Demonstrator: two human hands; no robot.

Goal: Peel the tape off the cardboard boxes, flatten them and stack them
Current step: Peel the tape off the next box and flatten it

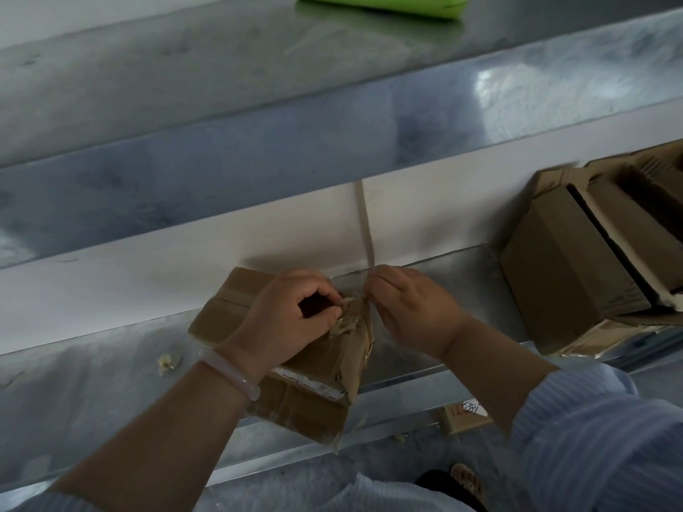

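A small brown cardboard box point(221, 315) lies on the metal worktop point(92, 393), overhanging its front edge. A white label runs across its near side. My left hand point(292, 315) rests on top of the box and pinches a crumpled wad of clear tape point(349, 314) at the box's right edge. My right hand point(414, 308) pinches the same tape from the other side, fingertips almost touching the left ones. A stack of flattened cardboard boxes point(576, 260) lies at the right on the worktop.
A scrap of crumpled tape point(167, 362) lies on the worktop left of the box. A raised metal shelf point(258, 123) runs behind, with a green object point(384, 1) on it. A small cardboard piece with red writing point(464, 419) lies below the table edge.
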